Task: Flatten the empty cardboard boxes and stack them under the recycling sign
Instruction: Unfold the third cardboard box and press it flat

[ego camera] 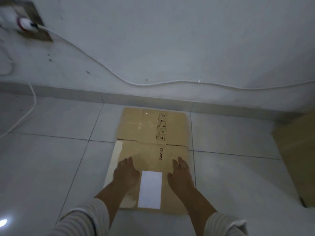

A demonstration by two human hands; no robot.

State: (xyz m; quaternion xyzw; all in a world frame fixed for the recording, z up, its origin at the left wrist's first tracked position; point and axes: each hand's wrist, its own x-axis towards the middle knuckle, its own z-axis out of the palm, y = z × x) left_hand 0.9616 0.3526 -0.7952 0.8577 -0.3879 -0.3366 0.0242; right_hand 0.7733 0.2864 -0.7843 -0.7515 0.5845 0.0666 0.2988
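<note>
A flattened brown cardboard box (150, 133) lies on the tiled floor, its far edge near the wall's skirting. It carries a printed logo, handling symbols and a white label (150, 189) near its front edge. My left hand (126, 172) presses flat on the box left of the label, fingers straight. To the right of the label, my right hand (181, 174) presses on the cardboard in the same way. No recycling sign is in view.
Another brown cardboard piece (296, 150) lies at the right edge of the floor. A white cable (105, 65) runs along the wall from a socket plate (29, 23) at the top left. A second cable (25, 114) trails onto the floor at left.
</note>
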